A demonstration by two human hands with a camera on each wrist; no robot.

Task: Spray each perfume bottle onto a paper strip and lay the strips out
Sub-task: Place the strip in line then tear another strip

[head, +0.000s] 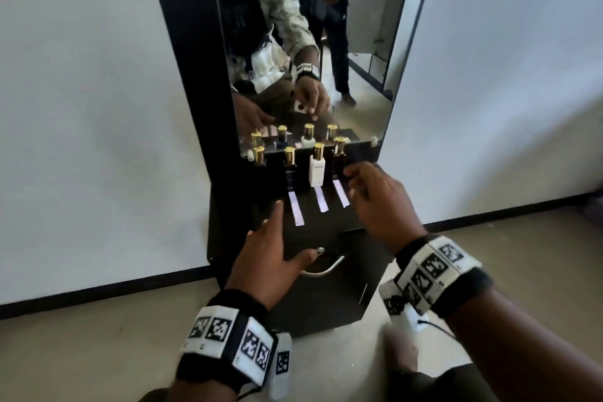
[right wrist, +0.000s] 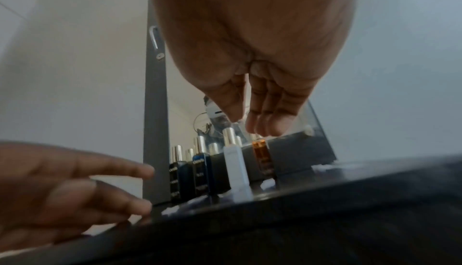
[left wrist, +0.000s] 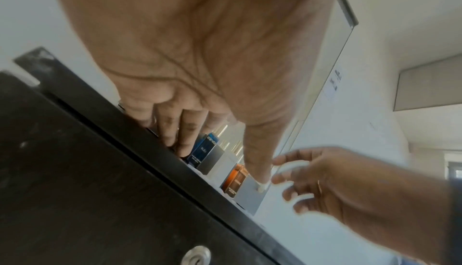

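Observation:
Four gold-capped perfume bottles stand in a row against the mirror: a dark one (head: 259, 157), a dark blue one (head: 289, 161), a white one (head: 317, 171) and an amber one (head: 339, 157). Three white paper strips (head: 296, 209) (head: 320, 200) (head: 341, 193) lie flat in front of the three right-hand bottles. My left hand (head: 277, 232) reaches over the cabinet top with straight fingers, left of the strips, holding nothing. My right hand (head: 355, 183) hovers beside the amber bottle (right wrist: 261, 154), fingers loosely bent and spread (left wrist: 300, 180), with nothing in them.
The bottles stand on a black cabinet (head: 326, 303) with a metal drawer handle (head: 323, 268) at its front. A tall mirror (head: 310, 42) rises right behind the bottles, reflecting me and a standing person. White walls flank the cabinet.

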